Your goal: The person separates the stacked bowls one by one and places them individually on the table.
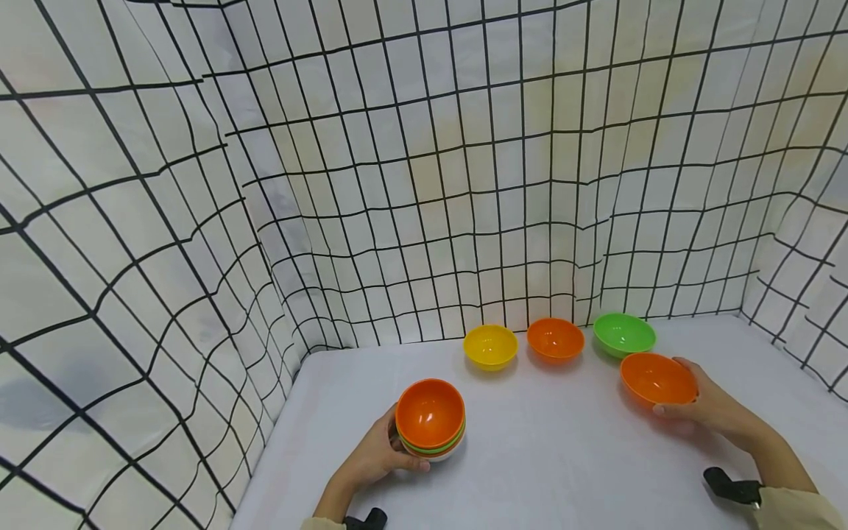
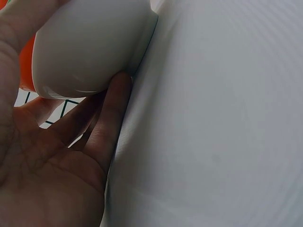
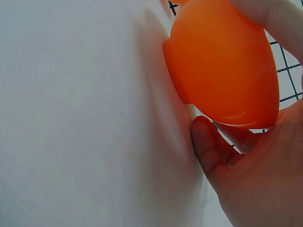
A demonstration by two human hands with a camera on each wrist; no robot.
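My left hand (image 1: 380, 453) curls round the side of a stack of bowls (image 1: 430, 414). An orange bowl tops the stack, a green rim shows beneath it, and a white bowl (image 2: 94, 47) forms the bottom, close to the cloth in the left wrist view. To the right, my right hand (image 1: 718, 408) grips an orange bowl (image 1: 657, 377) by its side, thumb at the near part and fingers behind. In the right wrist view that bowl's foot (image 3: 177, 75) is close over the white cloth, and the bowl is upright.
Along the back of the cloth-covered table (image 1: 530, 456) stand a yellow bowl (image 1: 490, 347), another orange bowl (image 1: 555, 340) and a green bowl (image 1: 624, 335). The green one is right behind the gripped bowl. White sheets with black grid lines (image 1: 424, 184) wall the back and sides.
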